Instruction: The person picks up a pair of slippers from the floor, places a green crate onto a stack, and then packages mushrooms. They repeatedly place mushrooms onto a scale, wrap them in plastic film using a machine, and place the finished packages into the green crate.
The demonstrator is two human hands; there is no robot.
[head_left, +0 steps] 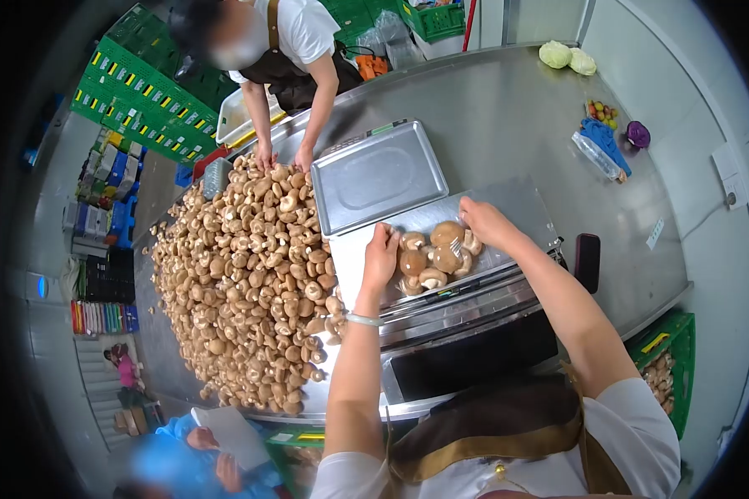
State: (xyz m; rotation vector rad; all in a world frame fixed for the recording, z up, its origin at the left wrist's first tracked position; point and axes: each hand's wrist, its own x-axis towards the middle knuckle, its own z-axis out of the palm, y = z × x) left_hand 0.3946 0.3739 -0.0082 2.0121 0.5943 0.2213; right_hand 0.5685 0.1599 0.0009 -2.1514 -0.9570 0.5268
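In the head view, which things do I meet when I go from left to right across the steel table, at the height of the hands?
heap of loose mushrooms → left hand → small batch of mushrooms → right hand → flat black device

Left hand (380,254), right hand (484,221), mushrooms (431,259) between them

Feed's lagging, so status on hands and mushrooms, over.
Left hand, right hand flank the mushroom batch, grip unclear. Big pile left, co-worker's hands on it.
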